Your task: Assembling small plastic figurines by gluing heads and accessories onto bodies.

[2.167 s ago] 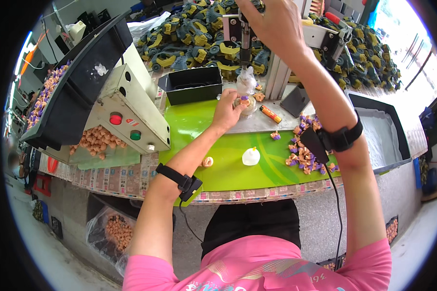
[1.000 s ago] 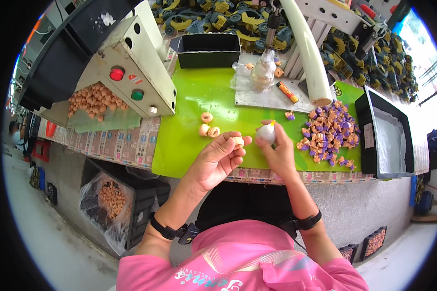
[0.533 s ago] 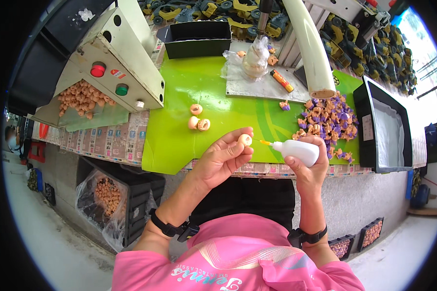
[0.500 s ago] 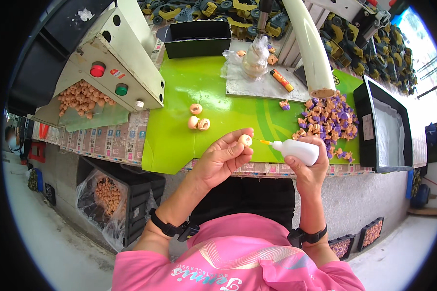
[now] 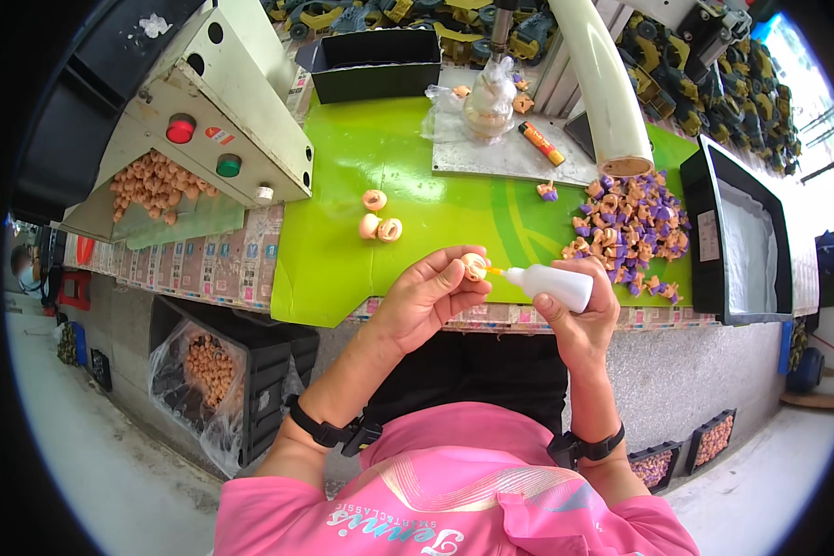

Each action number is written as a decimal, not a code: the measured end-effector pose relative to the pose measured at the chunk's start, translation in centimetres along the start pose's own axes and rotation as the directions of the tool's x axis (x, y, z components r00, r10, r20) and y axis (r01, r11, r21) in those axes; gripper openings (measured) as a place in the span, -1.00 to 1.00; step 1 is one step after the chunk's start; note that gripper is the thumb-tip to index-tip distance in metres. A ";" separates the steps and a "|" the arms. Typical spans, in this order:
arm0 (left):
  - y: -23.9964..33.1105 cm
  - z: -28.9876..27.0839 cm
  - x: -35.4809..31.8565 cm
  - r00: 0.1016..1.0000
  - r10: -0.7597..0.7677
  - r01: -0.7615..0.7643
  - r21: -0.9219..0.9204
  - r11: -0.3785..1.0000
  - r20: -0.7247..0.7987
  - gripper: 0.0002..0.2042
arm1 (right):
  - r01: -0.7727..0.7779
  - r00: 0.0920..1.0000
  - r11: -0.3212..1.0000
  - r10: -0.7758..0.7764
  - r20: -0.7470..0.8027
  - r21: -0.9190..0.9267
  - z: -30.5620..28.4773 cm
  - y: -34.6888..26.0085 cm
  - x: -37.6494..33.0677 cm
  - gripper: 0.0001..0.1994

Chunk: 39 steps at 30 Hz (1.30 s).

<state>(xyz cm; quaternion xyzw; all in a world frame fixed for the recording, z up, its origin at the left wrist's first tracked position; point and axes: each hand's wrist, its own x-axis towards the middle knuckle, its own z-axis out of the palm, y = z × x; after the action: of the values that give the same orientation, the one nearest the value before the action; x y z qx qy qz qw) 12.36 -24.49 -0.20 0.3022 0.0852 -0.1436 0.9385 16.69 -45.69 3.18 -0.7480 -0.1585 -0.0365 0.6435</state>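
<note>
I have the left hand (image 5: 423,296) with its fingers pinched on a small hollow peach ball (image 5: 473,267), over the near edge of the bench (image 5: 250,264). The right hand's (image 5: 587,320) fingers are clamped around a white squeeze bottle (image 5: 561,288), its yellow nozzle (image 5: 495,271) at the ball. Three similar balls (image 5: 390,230) sit leftward on the green mat (image 5: 334,287).

Single view: head cam, L of side-by-side fisheye pair worn on person's head. Upright, unmirrored. Faces steeply down & fwd. Pink T-shirt (image 5: 435,468) nearest, filling btm ctr; L hand (image 5: 426,298) & R hand (image 5: 579,324) near, abt mid-frame; surface (image 5: 221,262) beyond, running twd top; floor (image 5: 658,371) farther below. V. wide: straight edges bow twd rim.
</note>
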 end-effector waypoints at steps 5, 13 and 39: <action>0.0 -0.2 0.0 1.000 -0.003 0.003 0.003 1.000 0.008 -0.64 | 0.027 0.999 0.998 -0.026 0.019 -0.050 0.0 0.1 0.2 -0.61; -0.2 -0.1 0.1 1.000 -0.008 0.008 0.009 1.000 -0.003 -0.66 | 0.042 0.999 0.995 -0.045 -0.030 -0.086 -0.2 0.2 0.1 -0.63; 1.0 -0.9 -1.5 0.945 0.326 -0.323 0.184 0.928 0.014 -0.62 | 0.017 0.995 1.000 -0.018 0.096 0.014 5.1 3.6 3.1 -0.63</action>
<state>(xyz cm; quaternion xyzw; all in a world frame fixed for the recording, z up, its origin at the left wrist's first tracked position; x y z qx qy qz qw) 11.24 -22.85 0.02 0.3986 0.0284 0.0086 0.9166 19.89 -40.55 -0.32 -0.7432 -0.1961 -0.0051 0.6396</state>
